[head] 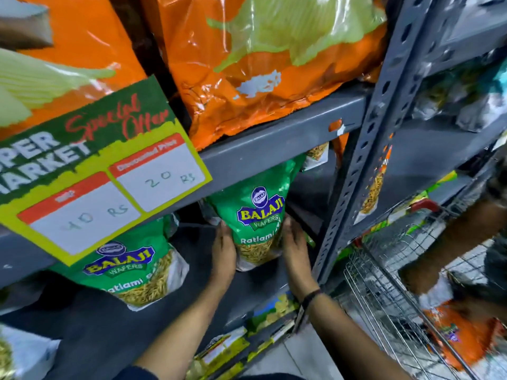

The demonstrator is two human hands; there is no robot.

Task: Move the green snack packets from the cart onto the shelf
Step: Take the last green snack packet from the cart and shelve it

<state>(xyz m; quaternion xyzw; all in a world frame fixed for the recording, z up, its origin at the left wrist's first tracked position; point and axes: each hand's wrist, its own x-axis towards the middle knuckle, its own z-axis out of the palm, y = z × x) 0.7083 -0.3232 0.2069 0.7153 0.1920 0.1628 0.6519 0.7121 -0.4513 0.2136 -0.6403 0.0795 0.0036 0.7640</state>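
Note:
A green Balaji snack packet (pixel 258 215) stands upright on the dark grey shelf (pixel 153 311), under the shelf board above. My left hand (pixel 223 248) presses its left side and my right hand (pixel 295 242) presses its right side, so both hands grip it. A second green packet (pixel 134 272) of the same kind stands to the left on the same shelf, partly hidden by a price card. The wire cart (pixel 389 292) is at the right, beyond the shelf upright.
Large orange packets (pixel 263 58) fill the shelf above. A green and yellow special-offer price card (pixel 90 174) hangs from that shelf's edge. A perforated grey upright (pixel 365 138) separates the shelving bays. Another person's arm (pixel 452 242) reaches over the cart, which holds an orange packet (pixel 463 335).

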